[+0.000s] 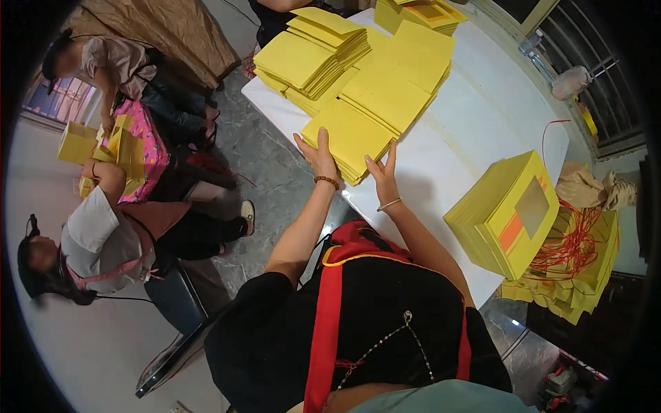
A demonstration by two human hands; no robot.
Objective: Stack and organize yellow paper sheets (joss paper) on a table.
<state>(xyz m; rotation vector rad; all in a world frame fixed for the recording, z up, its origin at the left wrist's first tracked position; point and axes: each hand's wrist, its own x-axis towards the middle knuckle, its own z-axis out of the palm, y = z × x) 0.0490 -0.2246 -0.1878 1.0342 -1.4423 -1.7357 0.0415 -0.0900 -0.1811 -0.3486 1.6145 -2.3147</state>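
Note:
A stack of flat yellow folded-paper pieces (pixel 352 134) lies at the near left edge of the white table. My left hand (pixel 319 157) grips its left side, the thumb on the top sheet and the other fingers along the edge. My right hand (pixel 383 173) is closed about the near right corner, with fingertips against the layered edges. What my fingers do underneath is hidden. Just beyond, touching this stack, is another yellow stack (pixel 385 96). A taller, uneven yellow pile (pixel 310 58) stands at the far left.
On the white table (pixel 475 124), a tall yellow stack (pixel 506 213) with an orange-and-grey printed front stands right. Beside it are red cords (pixel 575 241) on more yellow pieces. Two people (pixel 103 234) work at a pink-covered table on the left; a dark chair (pixel 175 296) stands nearby.

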